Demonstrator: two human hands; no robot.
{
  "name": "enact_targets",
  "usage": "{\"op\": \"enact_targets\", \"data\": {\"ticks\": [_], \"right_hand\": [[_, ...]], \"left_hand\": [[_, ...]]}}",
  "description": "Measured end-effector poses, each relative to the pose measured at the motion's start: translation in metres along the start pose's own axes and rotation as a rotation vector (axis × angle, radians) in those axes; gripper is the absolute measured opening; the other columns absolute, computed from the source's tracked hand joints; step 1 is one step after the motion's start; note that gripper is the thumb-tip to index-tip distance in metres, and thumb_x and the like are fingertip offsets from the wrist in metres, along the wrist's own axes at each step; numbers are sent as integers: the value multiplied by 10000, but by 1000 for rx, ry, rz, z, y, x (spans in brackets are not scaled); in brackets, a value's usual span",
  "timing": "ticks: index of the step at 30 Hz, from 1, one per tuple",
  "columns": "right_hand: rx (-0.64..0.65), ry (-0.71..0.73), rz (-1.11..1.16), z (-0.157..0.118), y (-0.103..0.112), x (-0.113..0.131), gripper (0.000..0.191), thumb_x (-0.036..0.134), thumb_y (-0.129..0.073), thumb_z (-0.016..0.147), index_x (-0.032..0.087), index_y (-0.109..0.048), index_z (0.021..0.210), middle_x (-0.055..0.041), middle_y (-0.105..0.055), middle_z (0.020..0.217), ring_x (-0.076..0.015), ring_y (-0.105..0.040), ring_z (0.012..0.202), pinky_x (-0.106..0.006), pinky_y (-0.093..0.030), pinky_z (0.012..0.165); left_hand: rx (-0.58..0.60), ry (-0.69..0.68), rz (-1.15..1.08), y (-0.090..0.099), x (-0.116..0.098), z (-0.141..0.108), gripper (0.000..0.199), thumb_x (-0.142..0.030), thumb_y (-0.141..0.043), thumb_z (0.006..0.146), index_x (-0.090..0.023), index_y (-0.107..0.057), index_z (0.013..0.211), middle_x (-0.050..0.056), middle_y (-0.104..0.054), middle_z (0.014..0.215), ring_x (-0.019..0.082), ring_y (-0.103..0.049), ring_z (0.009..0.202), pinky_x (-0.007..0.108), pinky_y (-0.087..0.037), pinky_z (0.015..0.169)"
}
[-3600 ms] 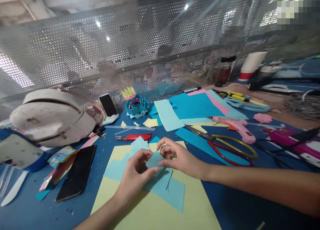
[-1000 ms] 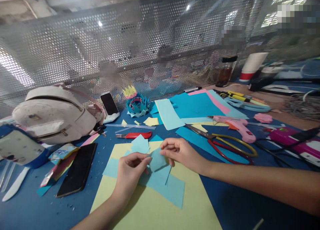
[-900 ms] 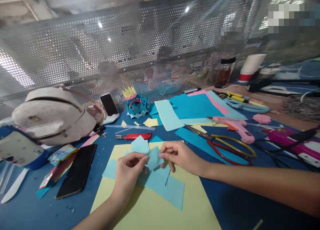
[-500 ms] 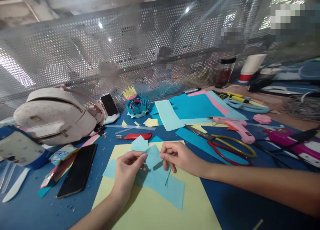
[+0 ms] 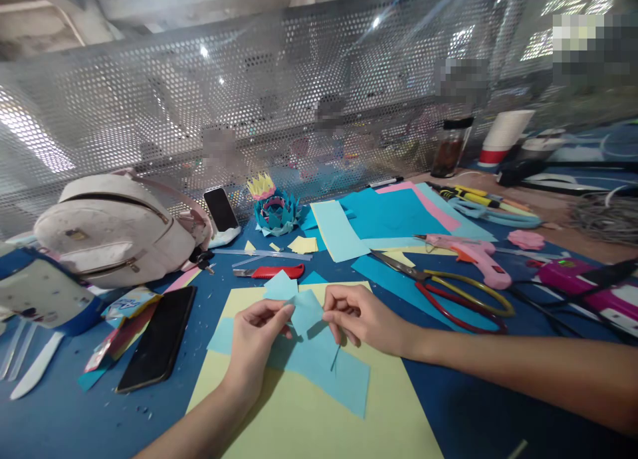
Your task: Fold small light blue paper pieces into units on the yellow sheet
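Observation:
A small square of light blue paper [image 5: 308, 314] is held up between my two hands. My left hand [image 5: 263, 333] pinches its left edge between thumb and forefinger. At the right edge, the fingers of my right hand [image 5: 355, 316] are closed, with their tips on the paper. Underneath lies a longer light blue paper strip [image 5: 343, 382] across a large pale yellow sheet [image 5: 279, 419]. Another light blue piece [image 5: 280, 285] rests just beyond my left hand. A thin dark sliver [image 5: 334, 358] shows below my right fingers.
Beyond the sheet lie a red utility knife [image 5: 276, 272], scissors [image 5: 448, 293] and a pink glue gun [image 5: 473, 256]. A blue paper flower [image 5: 276, 213] stands near the perforated metal screen [image 5: 279, 113]. Leftward are a phone [image 5: 158, 339] and a pale backpack [image 5: 114, 226].
The view has shifted slightly, so everything sits a little further right. My right fingertips have moved very slightly rightward along the small paper square; my left hand keeps its pinch.

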State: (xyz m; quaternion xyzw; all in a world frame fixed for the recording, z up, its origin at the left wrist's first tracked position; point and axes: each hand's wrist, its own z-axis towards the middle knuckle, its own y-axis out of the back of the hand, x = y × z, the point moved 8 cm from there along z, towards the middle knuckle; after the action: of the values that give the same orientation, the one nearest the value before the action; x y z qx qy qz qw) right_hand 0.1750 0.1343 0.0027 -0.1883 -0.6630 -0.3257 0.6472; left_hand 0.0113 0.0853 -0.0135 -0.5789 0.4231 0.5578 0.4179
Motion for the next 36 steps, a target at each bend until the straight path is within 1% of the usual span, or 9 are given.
{"op": "enact_targets", "data": {"ticks": [7,11,14,19,23,26,28,30,36], "right_hand": [[60,-2,-29,0,-6,1,262,371,-644,879,173,-519,761,-10,-640,594,-113,-555,501,-212,-452,492],[29,112,-122,-2,-2,13,254,421,-563,938,171,-611,940,-59,-683,898,-147,-630,735,-236,-466,614],[-26,192,-156,-4,3,21,244,399,-494,981,219,-605,1102,-68,-619,1125,-176,-611,959,-254,-465,706],[39,250,-152,-5,-1,23,200,392,-572,951,195,-596,926,-76,-543,1194,-169,-563,972,-272,-471,758],[74,235,-100,-5,-3,22,207,390,-611,933,192,-550,921,-68,-555,1166,-162,-556,954,-283,-479,790],[83,189,-68,-4,-5,22,225,386,-650,909,194,-558,979,-41,-576,1065,-138,-559,857,-273,-479,769],[77,179,-79,-4,-5,22,252,389,-673,892,199,-580,1029,-37,-582,1049,-140,-556,853,-272,-479,770],[78,186,-110,-4,-5,22,275,391,-676,889,212,-601,1084,-44,-590,1084,-149,-555,880,-274,-477,777],[50,213,-195,-2,-2,18,244,418,-644,912,209,-626,1036,-52,-581,1063,-173,-542,931,-271,-460,758]], "left_hand": [[59,-39,-19,-9,-7,-1,341,-319,-827,694,-198,-700,986,-47,-574,694,77,-522,585,171,-417,562],[114,-17,-48,-15,-6,-3,341,-315,-833,673,-186,-627,911,-72,-499,602,80,-471,555,168,-374,529],[171,0,-33,-21,-4,-4,348,-375,-821,696,-190,-549,809,-77,-487,546,76,-412,515,174,-325,509],[188,-9,22,-22,-3,-6,455,-507,-763,755,-191,-445,678,-69,-466,518,69,-346,496,184,-253,502],[194,-32,39,-24,-6,-7,448,-507,-759,766,-195,-451,675,-54,-486,575,88,-401,531,200,-295,518],[219,-70,36,-26,-10,-9,376,-451,-743,804,-194,-493,692,-2,-591,707,129,-530,651,221,-385,588],[247,-90,18,-28,-13,-9,321,-424,-716,838,-194,-526,719,58,-666,920,182,-612,822,251,-441,669],[259,-125,28,-28,-15,-9,272,-404,-694,860,-194,-567,744,91,-649,1106,228,-620,984,277,-463,741],[321,-247,126,-30,-21,-10,222,-317,-684,875,-192,-651,694,95,-616,1134,260,-542,1175,309,-418,923]]}}
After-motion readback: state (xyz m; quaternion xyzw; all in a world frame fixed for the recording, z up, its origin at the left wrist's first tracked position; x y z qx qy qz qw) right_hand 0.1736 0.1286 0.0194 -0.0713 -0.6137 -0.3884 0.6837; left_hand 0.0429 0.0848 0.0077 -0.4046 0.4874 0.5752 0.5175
